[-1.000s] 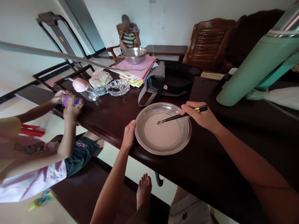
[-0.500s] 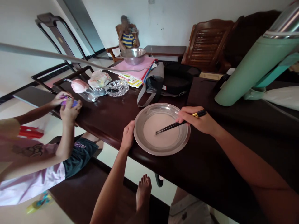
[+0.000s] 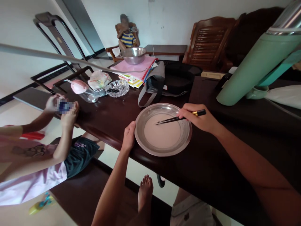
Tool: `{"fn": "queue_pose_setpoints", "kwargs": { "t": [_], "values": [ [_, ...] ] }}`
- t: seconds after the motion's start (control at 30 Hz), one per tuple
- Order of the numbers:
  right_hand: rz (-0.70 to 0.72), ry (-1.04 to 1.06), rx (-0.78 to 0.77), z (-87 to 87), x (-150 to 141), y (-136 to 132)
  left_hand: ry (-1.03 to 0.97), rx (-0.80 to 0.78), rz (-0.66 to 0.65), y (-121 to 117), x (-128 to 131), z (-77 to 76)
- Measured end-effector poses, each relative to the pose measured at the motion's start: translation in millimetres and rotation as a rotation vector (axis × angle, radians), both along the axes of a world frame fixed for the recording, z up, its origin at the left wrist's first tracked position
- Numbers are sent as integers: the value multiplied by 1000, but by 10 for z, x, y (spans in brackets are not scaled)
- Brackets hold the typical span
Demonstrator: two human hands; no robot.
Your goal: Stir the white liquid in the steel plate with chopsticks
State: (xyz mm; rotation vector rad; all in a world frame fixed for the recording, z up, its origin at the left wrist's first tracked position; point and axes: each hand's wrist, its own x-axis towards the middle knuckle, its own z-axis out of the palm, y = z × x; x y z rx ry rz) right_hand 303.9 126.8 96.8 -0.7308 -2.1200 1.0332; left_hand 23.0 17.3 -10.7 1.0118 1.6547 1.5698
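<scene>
A round metal plate (image 3: 140, 116) with pale liquid batter in it sits near the front edge of a dark wooden table (image 3: 211, 163). My left hand (image 3: 129, 136) grips the plate's left rim, fingers closed on it. My right hand (image 3: 199, 119) pinches a pair of black chopsticks (image 3: 178, 118) with gold bands. Their tips reach over the batter at the plate's upper middle.
A large mint green flask (image 3: 254, 66) lies at the right. A dark bag (image 3: 164, 82), a glass dish (image 3: 117, 88), a stack of books (image 3: 135, 70) with a metal bowl (image 3: 133, 55) stand behind. A person at the left holds a small object; another person sits far back.
The chopstick tips swept around in the batter and now sit higher in the plate. The person at the left shifted their hands slightly leftward. My left hand stayed on the rim.
</scene>
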Motion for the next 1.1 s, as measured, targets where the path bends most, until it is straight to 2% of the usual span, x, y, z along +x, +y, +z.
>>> {"fn": "queue_pose_setpoints", "kwargs": {
  "t": [0.07, 0.1, 0.2, 0.27, 0.37, 0.43, 0.53, 0.6, 0.77, 0.93, 0.97, 1.1],
  "values": [
    [-76, 12, 2, 12, 18, 3, 5, -13, -10, 0, 2, 2],
    [-68, 8, -22, 18, 23, -2, 6, -16, -10, 0, 2, 3],
    [85, -22, -106, 19, 11, -24, 4, -11, 10, 2, -2, -1],
    [119, -21, -87, 11, -7, -25, 3, -11, 16, 3, -6, -7],
    [-21, 11, -3, 12, -10, -12, 2, -10, -5, 7, -9, -11],
    [-66, 20, -9, 19, -1, -17, -3, 6, -18, 12, -8, -8],
    [58, -9, -88, 19, -5, -43, -3, 36, -11, 16, -3, 4],
    [118, -25, -87, 12, -17, -49, 3, 43, 2, 14, 4, 16],
    [-35, 18, 9, 25, -8, -31, 5, 9, -8, 3, 14, 29],
    [141, -27, -43, 11, -36, -56, -11, 6, 9, 5, -9, -8],
    [133, -28, -27, 4, -40, -51, -9, 6, 8, 5, -13, -14],
    [-46, 26, 14, 10, -16, -17, -13, 15, -16, 5, -14, -17]
  ]
}}
